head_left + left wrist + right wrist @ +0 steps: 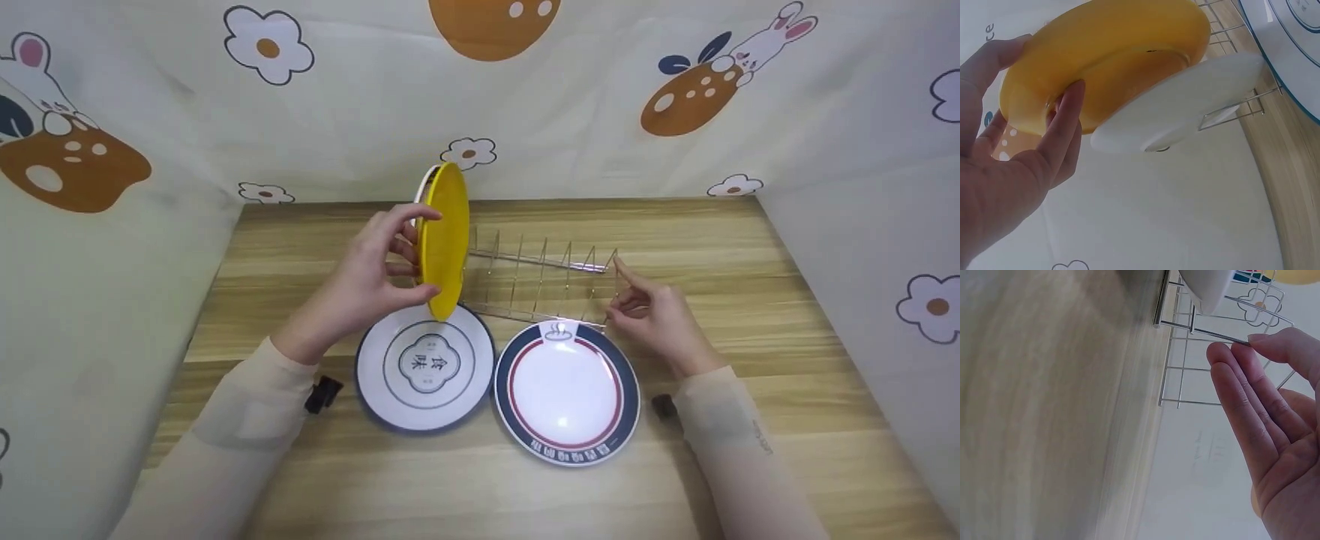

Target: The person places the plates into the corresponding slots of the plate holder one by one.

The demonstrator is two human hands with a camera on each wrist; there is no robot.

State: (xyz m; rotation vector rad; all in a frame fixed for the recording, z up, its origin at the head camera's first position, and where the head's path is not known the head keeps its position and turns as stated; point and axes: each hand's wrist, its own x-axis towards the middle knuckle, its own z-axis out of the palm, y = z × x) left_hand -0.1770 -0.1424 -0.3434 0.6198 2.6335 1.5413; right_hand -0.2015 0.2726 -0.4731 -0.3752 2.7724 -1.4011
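Yellow plate (450, 244), upright near the upper middle of the head view: I have the left hand (367, 262) gripping its rim, the right hand (658, 316) pinching the wire rack's (555, 264) right end, presumably for steadiness.

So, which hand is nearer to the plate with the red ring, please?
Right. The right hand holds the wire rack, just past the red-ringed plate's upper right edge; the left hand is farther away, to the left, holding the yellow plate.
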